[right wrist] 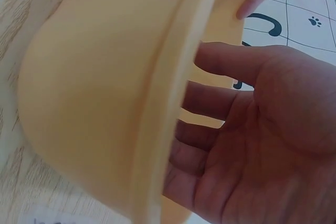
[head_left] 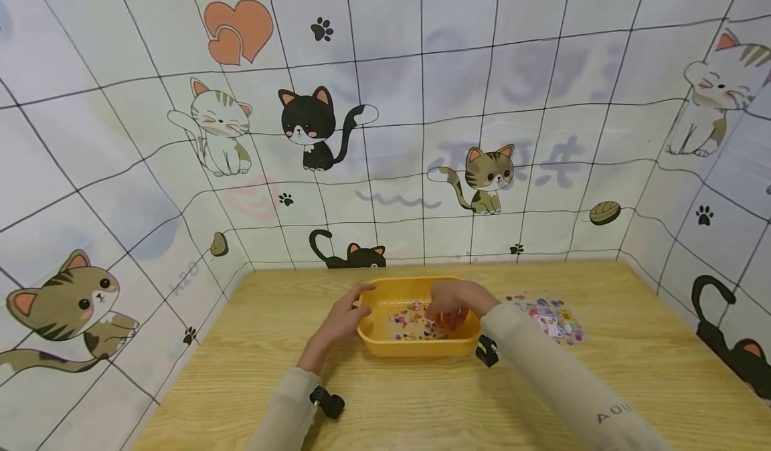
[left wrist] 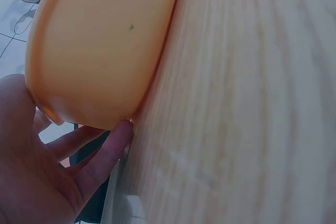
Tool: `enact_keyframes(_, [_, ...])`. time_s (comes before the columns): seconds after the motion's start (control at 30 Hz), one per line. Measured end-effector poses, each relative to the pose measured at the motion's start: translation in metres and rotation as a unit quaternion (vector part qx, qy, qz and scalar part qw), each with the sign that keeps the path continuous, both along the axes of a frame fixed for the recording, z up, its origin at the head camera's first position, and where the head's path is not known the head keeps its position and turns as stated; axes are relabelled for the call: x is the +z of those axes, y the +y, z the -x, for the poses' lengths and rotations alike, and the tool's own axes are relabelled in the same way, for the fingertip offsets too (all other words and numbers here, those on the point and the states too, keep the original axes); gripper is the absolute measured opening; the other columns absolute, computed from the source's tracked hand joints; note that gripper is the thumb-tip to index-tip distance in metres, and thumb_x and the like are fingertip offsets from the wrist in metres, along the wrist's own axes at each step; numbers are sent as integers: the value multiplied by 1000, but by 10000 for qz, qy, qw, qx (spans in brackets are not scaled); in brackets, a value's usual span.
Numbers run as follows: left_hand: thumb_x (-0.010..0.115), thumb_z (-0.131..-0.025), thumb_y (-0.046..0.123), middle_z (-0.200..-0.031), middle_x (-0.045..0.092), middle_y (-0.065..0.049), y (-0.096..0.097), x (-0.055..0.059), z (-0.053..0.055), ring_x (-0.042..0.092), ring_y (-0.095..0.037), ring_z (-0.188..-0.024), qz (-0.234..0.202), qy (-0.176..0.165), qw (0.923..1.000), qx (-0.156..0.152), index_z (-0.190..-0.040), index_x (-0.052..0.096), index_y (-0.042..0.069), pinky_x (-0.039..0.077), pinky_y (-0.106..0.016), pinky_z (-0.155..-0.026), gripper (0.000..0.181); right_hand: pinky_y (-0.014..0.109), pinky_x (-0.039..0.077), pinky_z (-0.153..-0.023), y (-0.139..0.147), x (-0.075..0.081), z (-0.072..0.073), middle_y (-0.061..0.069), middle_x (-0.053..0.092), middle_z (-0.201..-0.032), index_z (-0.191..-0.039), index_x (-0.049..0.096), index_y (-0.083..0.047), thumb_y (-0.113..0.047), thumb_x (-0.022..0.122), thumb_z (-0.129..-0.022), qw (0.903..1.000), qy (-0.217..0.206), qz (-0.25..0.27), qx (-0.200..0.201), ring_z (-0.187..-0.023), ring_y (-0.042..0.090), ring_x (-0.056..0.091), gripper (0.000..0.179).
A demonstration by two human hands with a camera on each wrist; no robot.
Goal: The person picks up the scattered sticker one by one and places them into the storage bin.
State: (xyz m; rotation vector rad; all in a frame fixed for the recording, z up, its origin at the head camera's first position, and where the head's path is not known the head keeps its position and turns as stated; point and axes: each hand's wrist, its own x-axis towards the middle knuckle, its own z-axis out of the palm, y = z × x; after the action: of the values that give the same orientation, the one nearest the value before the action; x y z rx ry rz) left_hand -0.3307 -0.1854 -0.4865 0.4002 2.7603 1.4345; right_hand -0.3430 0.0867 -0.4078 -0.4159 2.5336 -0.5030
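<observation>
A yellow plastic tub (head_left: 415, 349) stands on the wooden table with many small, shiny multicoloured pieces (head_left: 402, 319) scattered over its floor. My left hand (head_left: 343, 317) holds the tub's left end, thumb over the rim; in the left wrist view its other fingers (left wrist: 107, 153) lie against the outer wall, low near the table. Inside the tub, toward its right side, my right hand (head_left: 453, 300) reaches down among the pieces with loosely bent fingers. In the right wrist view the rim hides the fingertips of that hand (right wrist: 252, 124).
Right of the tub lies a flat patch of colourful bits (head_left: 551, 318) with a white cartoon figure in it. A tiled-pattern sheet (head_left: 391, 170) with cartoon cats rises behind the table (head_left: 409, 404) and along both sides.
</observation>
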Motion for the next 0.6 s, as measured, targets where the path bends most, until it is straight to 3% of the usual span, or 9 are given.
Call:
enact_keyframes(0.17, [56, -99, 14, -158, 49, -11, -1, -1, 0, 54, -36, -135, -24, 22, 10000, -9, -147, 55, 22, 49, -53, -106, 49, 37, 63, -68, 2, 1, -1, 13, 77, -82, -88, 78, -2, -27, 66, -99, 9999, -95, -63, -61, -71, 25, 73, 30])
enact_keyframes(0.33, [57, -98, 14, -157, 50, -13, -1, -1, 0, 61, -34, -123, -45, 16, 10000, -30, -147, 55, 21, 54, -50, -97, 49, 38, 63, -71, 4, 4, -2, 11, 78, -84, -93, 79, -6, -27, 65, -100, 9996, -232, -174, -56, -74, 26, 75, 26])
enact_keyframes(0.4, [57, -98, 14, -157, 50, -14, -1, 0, -1, 59, -36, -126, -55, 22, 10000, -11, -147, 55, 21, 53, -51, -98, 49, 35, 61, -68, 5, 5, -1, 9, 78, -84, -94, 80, -8, -28, 64, -100, 9994, -226, -265, 0, -73, 23, 74, 26])
enact_keyframes(0.6, [57, -99, 14, -158, 49, -13, 0, 1, 0, 54, -39, -136, -95, 19, 10000, -11, -147, 55, 21, 51, -55, -103, 49, 24, 32, -47, 4, 5, -1, 8, 68, -67, -88, 79, -3, -26, 64, -100, 9992, -235, -307, 38, -49, 13, 51, 31])
